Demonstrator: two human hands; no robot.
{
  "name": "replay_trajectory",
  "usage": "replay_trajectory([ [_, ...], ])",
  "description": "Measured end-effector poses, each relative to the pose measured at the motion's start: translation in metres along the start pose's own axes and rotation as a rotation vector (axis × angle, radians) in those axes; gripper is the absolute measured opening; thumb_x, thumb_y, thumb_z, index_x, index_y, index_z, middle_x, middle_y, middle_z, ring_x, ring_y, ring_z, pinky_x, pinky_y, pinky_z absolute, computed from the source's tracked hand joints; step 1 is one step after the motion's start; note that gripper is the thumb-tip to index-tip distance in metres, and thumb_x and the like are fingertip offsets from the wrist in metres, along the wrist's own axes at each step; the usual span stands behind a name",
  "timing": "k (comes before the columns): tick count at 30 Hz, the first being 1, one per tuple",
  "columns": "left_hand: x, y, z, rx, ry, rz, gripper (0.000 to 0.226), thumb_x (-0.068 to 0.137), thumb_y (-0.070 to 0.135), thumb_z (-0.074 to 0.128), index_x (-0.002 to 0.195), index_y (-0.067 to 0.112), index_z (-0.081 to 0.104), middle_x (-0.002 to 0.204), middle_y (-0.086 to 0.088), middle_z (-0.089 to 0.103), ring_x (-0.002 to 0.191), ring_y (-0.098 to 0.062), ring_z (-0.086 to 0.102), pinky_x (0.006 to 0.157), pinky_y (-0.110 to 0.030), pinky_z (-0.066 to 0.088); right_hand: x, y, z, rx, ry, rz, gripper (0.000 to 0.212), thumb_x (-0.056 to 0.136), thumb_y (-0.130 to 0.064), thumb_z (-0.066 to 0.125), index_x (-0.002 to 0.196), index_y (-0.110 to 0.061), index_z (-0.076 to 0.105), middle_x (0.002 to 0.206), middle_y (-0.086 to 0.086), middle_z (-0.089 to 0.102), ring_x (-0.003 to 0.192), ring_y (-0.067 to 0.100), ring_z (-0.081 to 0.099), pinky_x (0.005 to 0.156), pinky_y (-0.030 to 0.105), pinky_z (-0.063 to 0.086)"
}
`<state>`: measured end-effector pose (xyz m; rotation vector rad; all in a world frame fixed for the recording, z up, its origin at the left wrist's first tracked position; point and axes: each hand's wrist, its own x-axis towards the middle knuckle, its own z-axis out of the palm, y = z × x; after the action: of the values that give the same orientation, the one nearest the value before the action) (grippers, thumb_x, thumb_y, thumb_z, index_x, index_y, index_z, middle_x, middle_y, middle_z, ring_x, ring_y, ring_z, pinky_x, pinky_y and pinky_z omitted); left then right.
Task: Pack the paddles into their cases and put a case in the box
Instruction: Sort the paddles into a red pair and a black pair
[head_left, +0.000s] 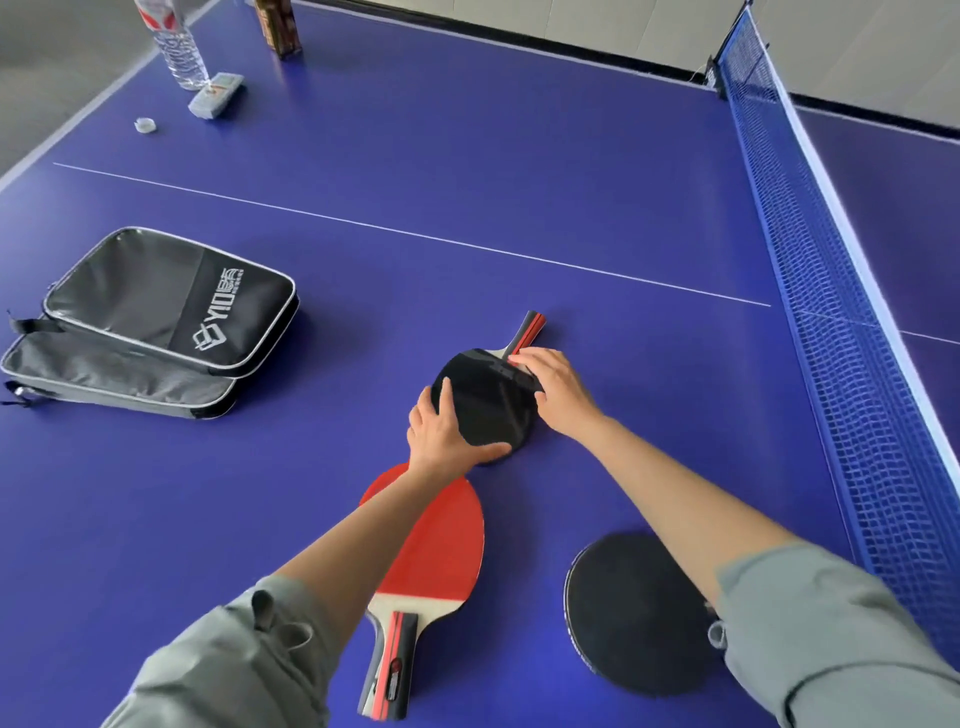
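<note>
from the head view, the left hand (441, 423) grips the near rim of a black-faced paddle (485, 402) lying on the blue table (467, 197), and the right hand (558, 395) pinches its blade by the handle. a red paddle (434, 540) and a second black one (636, 613) lie nearer, two stacked cases (156, 317) to the left.

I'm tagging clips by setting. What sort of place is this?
Probably an indoor games room: the work surface is a blue ping-pong table with white lines and a net, with paddles and zip cases lying on it.
</note>
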<state>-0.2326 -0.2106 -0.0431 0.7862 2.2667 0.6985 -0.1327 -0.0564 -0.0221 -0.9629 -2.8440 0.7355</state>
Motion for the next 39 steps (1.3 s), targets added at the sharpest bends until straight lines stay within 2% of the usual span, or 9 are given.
replay_trajectory([
  [5,0.026,0.01,0.038,0.296,0.044,-0.049,0.148,0.04,0.072,0.077,0.148,0.027,-0.013,0.155,-0.017,-0.018,0.142,-0.038,-0.002,0.112,-0.049,0.015,0.061,0.031,-0.006,-0.061,-0.194,-0.096,0.064,0.086,0.017,0.047,0.143,-0.01,0.039,0.152,0.005,0.034,0.145,0.02,0.02,0.116,0.03,0.023],
  [8,0.033,0.009,0.046,0.301,0.131,-0.029,0.141,0.038,0.065,0.076,0.147,0.03,-0.006,0.153,-0.015,-0.011,0.138,-0.037,0.002,0.108,-0.047,0.015,0.08,0.042,-0.002,-0.16,-0.237,-0.219,0.056,0.085,0.01,0.058,0.137,-0.009,0.048,0.144,0.007,0.044,0.14,0.022,0.03,0.115,0.032,0.028],
  [11,0.04,0.008,0.041,0.277,0.136,0.051,0.136,0.035,0.058,0.076,0.146,0.038,-0.002,0.15,-0.011,-0.003,0.134,-0.033,0.005,0.107,-0.046,0.014,0.084,0.049,-0.006,-0.165,-0.201,-0.206,0.036,0.087,0.007,0.056,0.119,-0.009,0.061,0.125,0.007,0.054,0.12,0.023,0.048,0.096,0.039,0.046],
  [13,0.042,0.007,0.033,0.322,0.096,0.122,0.138,0.034,0.057,0.077,0.145,0.041,-0.003,0.15,-0.012,-0.001,0.133,-0.034,0.007,0.108,-0.046,0.014,0.077,0.054,-0.013,-0.171,-0.202,-0.196,0.029,0.088,0.005,0.055,0.112,-0.01,0.063,0.118,0.006,0.055,0.111,0.023,0.05,0.085,0.04,0.049],
  [21,0.005,0.021,0.024,0.524,-0.158,0.494,0.141,0.037,0.063,0.077,0.145,0.043,-0.012,0.152,-0.009,0.001,0.135,-0.036,0.007,0.111,-0.049,0.014,-0.036,0.089,-0.052,0.069,-0.198,-0.023,0.03,0.079,-0.01,0.075,0.108,-0.01,0.067,0.104,0.003,0.063,0.097,0.016,0.052,0.083,0.023,0.036],
  [25,-0.028,0.038,0.04,0.549,-0.268,0.657,0.142,0.041,0.061,0.079,0.146,0.039,-0.014,0.153,-0.005,-0.002,0.138,-0.031,0.006,0.113,-0.046,0.013,-0.136,0.113,-0.053,0.17,-0.075,0.173,0.035,0.075,-0.014,0.079,0.108,-0.013,0.069,0.097,0.006,0.064,0.089,0.021,0.053,0.081,0.026,0.039],
  [28,-0.064,0.044,0.069,0.345,-0.225,0.511,0.144,0.046,0.057,0.084,0.148,0.03,-0.014,0.155,-0.007,-0.002,0.141,-0.03,0.009,0.113,-0.045,0.017,-0.204,0.137,-0.05,0.211,0.061,0.36,0.04,0.074,-0.013,0.08,0.112,-0.014,0.069,0.097,0.006,0.06,0.085,0.019,0.056,0.078,0.019,0.035],
  [32,-0.116,0.039,0.115,0.132,-0.255,0.205,0.152,0.047,0.056,0.086,0.146,0.017,-0.022,0.157,-0.005,-0.002,0.145,-0.026,0.002,0.116,-0.044,0.012,-0.262,0.168,-0.055,0.231,0.104,0.49,0.041,0.072,-0.011,0.081,0.111,-0.012,0.07,0.098,0.006,0.062,0.088,0.022,0.06,0.082,0.023,0.038],
  [39,-0.165,0.036,0.149,0.01,-0.313,0.255,0.157,0.039,0.053,0.088,0.143,0.03,-0.028,0.155,0.006,-0.015,0.145,-0.018,-0.006,0.117,-0.04,0.004,-0.3,0.178,-0.052,0.234,-0.029,0.399,0.037,0.073,-0.014,0.081,0.108,-0.015,0.069,0.097,0.001,0.062,0.09,0.017,0.057,0.082,0.027,0.041],
])
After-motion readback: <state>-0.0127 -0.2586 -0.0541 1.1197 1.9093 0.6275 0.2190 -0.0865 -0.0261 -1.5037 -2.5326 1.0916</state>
